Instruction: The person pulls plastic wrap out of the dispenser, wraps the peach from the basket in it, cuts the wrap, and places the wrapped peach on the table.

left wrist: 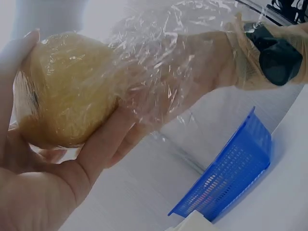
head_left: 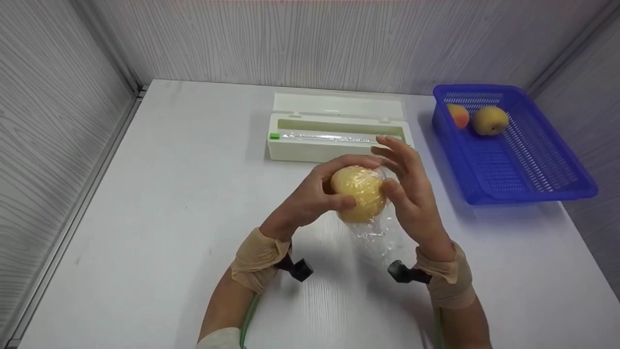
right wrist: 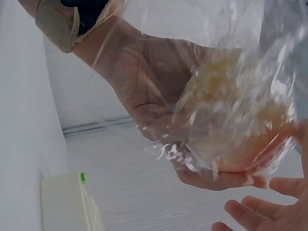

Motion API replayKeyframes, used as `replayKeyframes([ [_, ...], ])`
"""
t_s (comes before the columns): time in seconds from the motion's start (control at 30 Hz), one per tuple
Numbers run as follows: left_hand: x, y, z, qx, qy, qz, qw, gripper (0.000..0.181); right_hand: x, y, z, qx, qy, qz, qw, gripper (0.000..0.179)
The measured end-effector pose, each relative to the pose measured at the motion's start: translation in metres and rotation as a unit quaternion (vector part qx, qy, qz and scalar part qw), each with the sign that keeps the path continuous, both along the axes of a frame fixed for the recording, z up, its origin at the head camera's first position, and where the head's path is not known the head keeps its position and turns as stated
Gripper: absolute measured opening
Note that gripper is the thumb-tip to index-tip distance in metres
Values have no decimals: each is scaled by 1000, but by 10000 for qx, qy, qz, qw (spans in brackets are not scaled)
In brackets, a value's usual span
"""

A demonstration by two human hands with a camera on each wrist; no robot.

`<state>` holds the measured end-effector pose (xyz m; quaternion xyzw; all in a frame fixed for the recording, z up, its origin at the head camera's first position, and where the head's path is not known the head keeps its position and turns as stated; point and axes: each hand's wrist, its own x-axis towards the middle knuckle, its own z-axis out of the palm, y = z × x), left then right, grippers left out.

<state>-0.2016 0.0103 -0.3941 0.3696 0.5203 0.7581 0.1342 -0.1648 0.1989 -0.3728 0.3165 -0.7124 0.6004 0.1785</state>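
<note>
A round yellow fruit (head_left: pixel 359 194), apple- or pear-like, is covered in clear plastic film. My left hand (head_left: pixel 310 194) grips it from the left, thumb on the near side and fingers over the far side. Loose film (left wrist: pixel 163 57) trails from the fruit toward the right forearm. At the fruit's right side is my right hand (head_left: pixel 414 194), its thumb touching the wrapped surface and its fingers spread and raised. A reddish patch on the fruit (right wrist: pixel 260 149) shows through the film in the right wrist view.
Behind the hands lies a white cling film box (head_left: pixel 295 151), its lid (head_left: pixel 339 105) folded back and a film roll (head_left: pixel 324 137) inside. On the right stands a blue perforated basket (head_left: pixel 533 194) holding a yellow fruit (head_left: pixel 490 120) and a red-blushed fruit (head_left: pixel 457 115). Panel walls enclose the white table (head_left: pixel 160 194).
</note>
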Motion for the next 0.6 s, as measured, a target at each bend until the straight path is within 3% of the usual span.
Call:
replayKeyframes([
  [0.1, -4, -4, 2, -14, -184, 857, 9961, 95, 10, -6, 4, 457, 1096, -862, 9892, 74],
  [0.17, -6, -6, 3, 61, -425, 1340, 9900, 97, 16, -12, 3, 944, 1609, -1457, 9716, 78],
  [0.23, -7, -8, 4, 207, -587, 1650, 9843, 99, 21, -18, -1, 1577, 1763, -1889, 9531, 83],
  [0.3, -7, -8, 4, 302, -599, 1871, 9800, 99, 23, -23, -5, 2198, 1530, -1980, 9429, 87],
  [0.33, -7, -9, 5, 312, -564, 1958, 9785, 99, 23, -24, -7, 2410, 1294, -1902, 9429, 88],
  [0.4, -6, -9, 6, 292, -449, 2111, 9760, 98, 20, -24, -10, 2576, 656, -1580, 9510, 84],
  [0.5, -4, -9, 7, 203, -321, 2345, 9714, 99, 15, -21, -11, 2384, -231, -1083, 9648, 70],
  [0.6, -3, -10, 7, 154, -328, 2547, 9663, 100, 11, -16, -9, 2202, -598, -695, 9711, 41],
])
